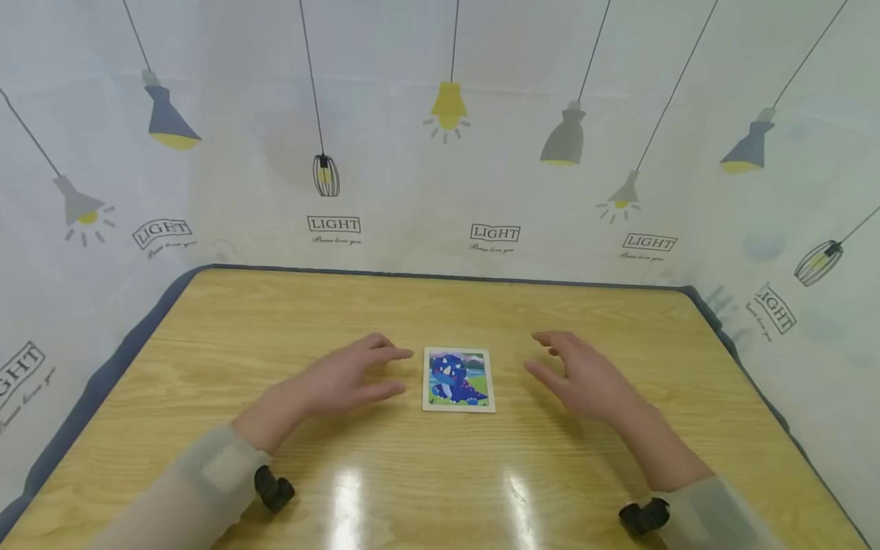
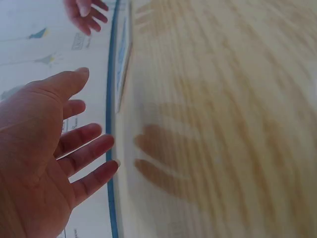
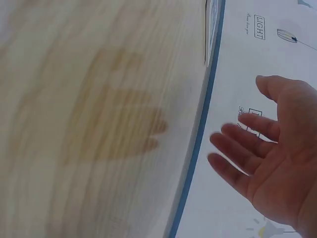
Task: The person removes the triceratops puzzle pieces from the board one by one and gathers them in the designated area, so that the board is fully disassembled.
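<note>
white-bordered triceratops picture point(image 1: 458, 380) lies between my left hand point(image 1: 344, 380) and right hand point(image 1: 586, 376), fingers apart; i seem poised, gripping would need closing inward.

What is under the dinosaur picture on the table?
The wood-grain table shows around all edges of the dinosaur picture. Anything directly beneath is covered and cannot be seen; neither the left hand nor right hand touches it.
</note>
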Demonstrator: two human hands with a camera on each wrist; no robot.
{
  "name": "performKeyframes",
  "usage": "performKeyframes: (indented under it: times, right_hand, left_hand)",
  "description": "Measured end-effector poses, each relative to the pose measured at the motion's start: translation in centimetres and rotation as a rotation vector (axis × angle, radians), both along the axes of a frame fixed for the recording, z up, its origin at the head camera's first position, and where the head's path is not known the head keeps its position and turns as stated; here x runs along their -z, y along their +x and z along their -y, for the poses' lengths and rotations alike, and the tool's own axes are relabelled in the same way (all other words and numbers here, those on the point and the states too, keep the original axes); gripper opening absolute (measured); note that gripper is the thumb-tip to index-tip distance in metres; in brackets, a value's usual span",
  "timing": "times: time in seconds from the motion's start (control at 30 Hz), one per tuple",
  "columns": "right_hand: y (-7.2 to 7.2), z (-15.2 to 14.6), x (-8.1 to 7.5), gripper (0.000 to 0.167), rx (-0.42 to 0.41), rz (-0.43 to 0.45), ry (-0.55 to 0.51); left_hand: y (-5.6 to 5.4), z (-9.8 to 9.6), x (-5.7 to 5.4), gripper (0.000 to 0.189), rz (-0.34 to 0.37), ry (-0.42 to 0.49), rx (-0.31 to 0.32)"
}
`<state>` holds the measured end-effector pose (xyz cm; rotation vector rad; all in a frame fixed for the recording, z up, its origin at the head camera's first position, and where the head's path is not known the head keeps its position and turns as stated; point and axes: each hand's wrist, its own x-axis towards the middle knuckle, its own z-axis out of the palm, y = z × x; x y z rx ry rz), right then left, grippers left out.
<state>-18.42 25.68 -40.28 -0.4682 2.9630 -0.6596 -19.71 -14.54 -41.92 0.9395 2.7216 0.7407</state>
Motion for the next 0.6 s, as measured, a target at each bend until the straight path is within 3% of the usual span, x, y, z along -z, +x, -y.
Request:
performKeyframes:
  times: [0.2, 0.43, 0.6]
  right_hand:
    - [-1.6, 1.9, 0.6, 0.038, -0.022, 0.081, -0.09]
    - [-2.7, 4.4, 0.7, 0.031, -0.017, 0.137, -0.173]
    - [-3.5, 5.8, 0.8, 0.029, -0.013, 0.176, -0.221]
  left_hand:
    - [-0.6, -1.9, 1.0, 0.049, 0.004, -0.042, 0.098]
    - [-0.7, -3.5, 1.4, 0.051, 0.027, -0.048, 0.087]
    - [-0.9, -4.0, 1.8, 0.05, 0.005, -0.06, 0.086]
